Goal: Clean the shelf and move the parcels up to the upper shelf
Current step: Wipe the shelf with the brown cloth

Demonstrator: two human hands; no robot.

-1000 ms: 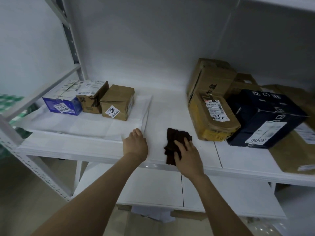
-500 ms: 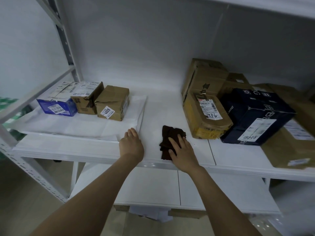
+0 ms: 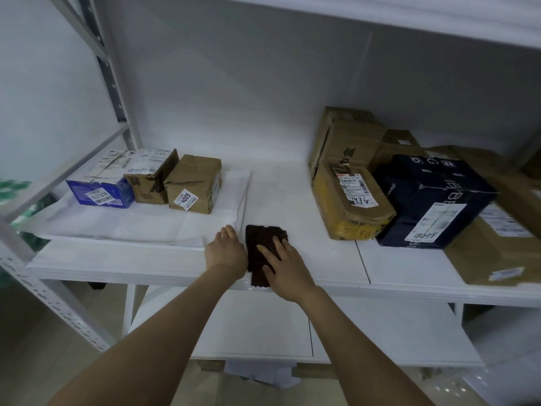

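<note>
From the head camera, every parcel is taped shut, so the contents cannot be seen. On the left of the white middle shelf board (image 3: 292, 194), a blue box with a white label (image 3: 99, 193), a small brown cardboard box (image 3: 149, 178) and a crumpled brown box labelled 4005 (image 3: 196, 180) sit side by side, touching, on a white sheet (image 3: 131, 221). On the right, a yellowish tape-wrapped parcel (image 3: 348, 200) leans against a dark navy box (image 3: 433, 200). A tall cardboard carton (image 3: 345, 136) stands behind them, and a large flat cardboard box (image 3: 491, 253) lies under the navy one.

Between the two groups, near the front edge, lies a folded dark brown cloth (image 3: 257, 238). The right hand (image 3: 288, 268) presses flat on it, fingers spread. Just beside it, the left hand (image 3: 225, 250) rests with fingers together on the sheet's near corner. The white upper shelf (image 3: 380, 13) runs overhead, a lower white shelf (image 3: 263, 323) sits beneath, and a perforated metal upright (image 3: 108, 74) stands at the left.
</note>
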